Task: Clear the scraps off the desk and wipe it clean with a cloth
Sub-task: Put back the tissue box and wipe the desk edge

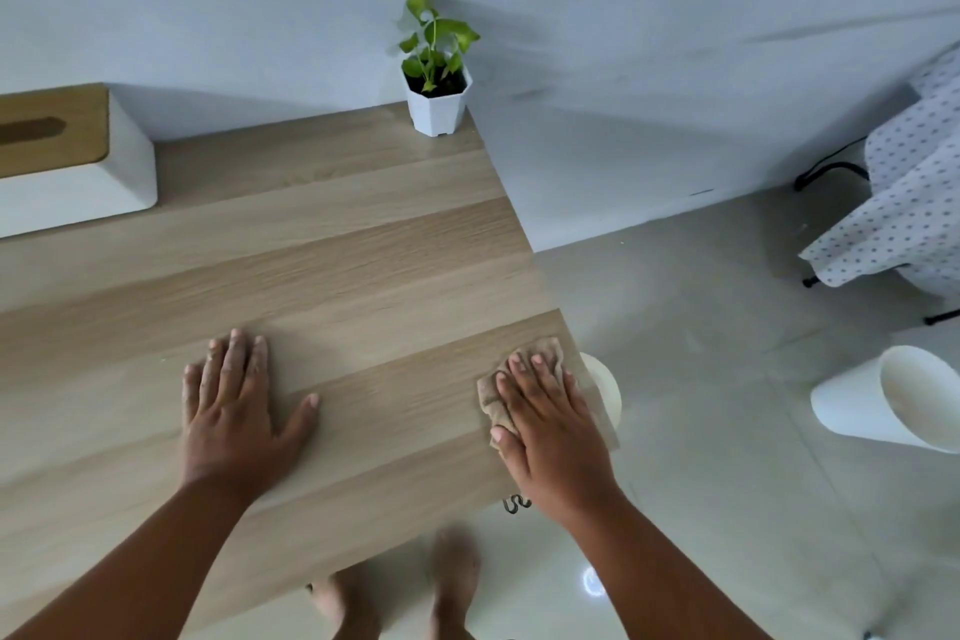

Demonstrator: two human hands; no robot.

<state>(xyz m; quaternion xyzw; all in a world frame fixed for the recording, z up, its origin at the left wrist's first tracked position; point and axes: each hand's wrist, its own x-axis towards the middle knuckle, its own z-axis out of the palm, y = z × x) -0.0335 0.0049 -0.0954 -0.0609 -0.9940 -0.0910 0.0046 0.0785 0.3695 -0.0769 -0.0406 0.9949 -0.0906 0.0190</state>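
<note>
Wooden desk [363, 244] under flat hands, right hand [550, 426] on cloth [545, 353].

Your right hand [545, 424] hides most of the cloth [540, 359]. Tissue box [78, 161] cut off at left edge; white bin [893, 400] and dotted fabric [914, 203] at right. Feet [452, 582] blurred.

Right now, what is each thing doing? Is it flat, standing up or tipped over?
left hand: flat on the desk, holding nothing.
right hand: pressed flat on the cloth.
cloth: crumpled, at the desk's right edge.
plant pot: upright, back corner.
tissue box: upright on the desk.
white bin: tipped over on the floor.
</note>
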